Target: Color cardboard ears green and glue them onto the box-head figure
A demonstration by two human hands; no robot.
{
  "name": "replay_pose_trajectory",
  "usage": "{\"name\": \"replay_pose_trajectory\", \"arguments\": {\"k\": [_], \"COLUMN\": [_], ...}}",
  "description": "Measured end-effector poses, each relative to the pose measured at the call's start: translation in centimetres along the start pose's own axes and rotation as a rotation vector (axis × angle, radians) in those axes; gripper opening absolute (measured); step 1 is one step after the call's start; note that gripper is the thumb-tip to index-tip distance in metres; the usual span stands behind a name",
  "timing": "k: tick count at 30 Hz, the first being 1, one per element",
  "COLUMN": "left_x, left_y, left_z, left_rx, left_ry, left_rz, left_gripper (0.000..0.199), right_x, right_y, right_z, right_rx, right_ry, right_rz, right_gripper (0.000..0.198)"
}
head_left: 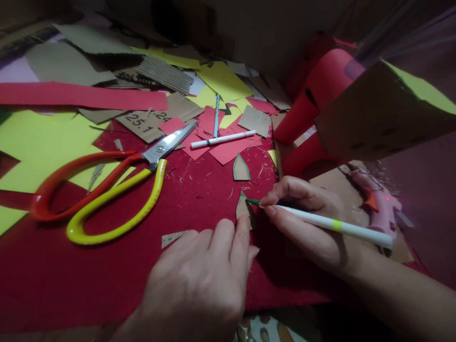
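A small pointed cardboard piece [243, 209] lies on the red cloth, its lower end under the fingertips of my left hand [203, 270]. The left fingers are closed and press down on it, with the thumb tucked close by. Between thumb and fingers, my right hand [309, 218] grips a white felt-tip pen [313, 218] with a yellow band. Its green tip touches the upper right edge of the piece, where a green line shows near the point. Just above lies a similar pointed cardboard piece [242, 167] edged in green.
Large scissors [156, 151] with red and yellow handles lie partly open at left. Paper and cardboard scraps [164, 73] crowd the back, beside a thin white stick [223, 139]. At right stand a red paper and cardboard construction [302, 114] and a pink glue gun [383, 204].
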State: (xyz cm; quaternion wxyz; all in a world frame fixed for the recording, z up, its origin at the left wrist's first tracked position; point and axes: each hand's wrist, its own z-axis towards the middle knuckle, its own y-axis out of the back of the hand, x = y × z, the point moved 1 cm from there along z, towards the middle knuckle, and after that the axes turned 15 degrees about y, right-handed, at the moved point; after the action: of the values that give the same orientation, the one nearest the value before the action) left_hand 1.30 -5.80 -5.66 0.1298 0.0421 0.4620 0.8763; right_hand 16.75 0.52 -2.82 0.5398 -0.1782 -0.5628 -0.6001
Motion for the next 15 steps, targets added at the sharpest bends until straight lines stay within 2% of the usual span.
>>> {"name": "replay_pose_trajectory", "arguments": {"k": [2, 8, 15], "left_x": [-0.02, -0.06, 0.07], "left_y": [0.04, 0.28, -0.06], "left_z": [0.04, 0.09, 0.05], "left_rx": [-0.009, 0.075, 0.044], "left_ry": [0.003, 0.013, 0.005], "left_rz": [0.000, 0.019, -0.013], "left_gripper": [0.035, 0.032, 0.028], "right_x": [-0.05, -0.23, -0.55], "right_y": [0.02, 0.12, 0.09], "right_z": [-0.01, -0.02, -0.08], "right_rx": [0.021, 0.055, 0.092], "right_ry": [-0.011, 0.019, 0.047], "right_rz": [-0.010, -0.043, -0.026], "right_gripper": [0.011, 0.009, 0.008]}}
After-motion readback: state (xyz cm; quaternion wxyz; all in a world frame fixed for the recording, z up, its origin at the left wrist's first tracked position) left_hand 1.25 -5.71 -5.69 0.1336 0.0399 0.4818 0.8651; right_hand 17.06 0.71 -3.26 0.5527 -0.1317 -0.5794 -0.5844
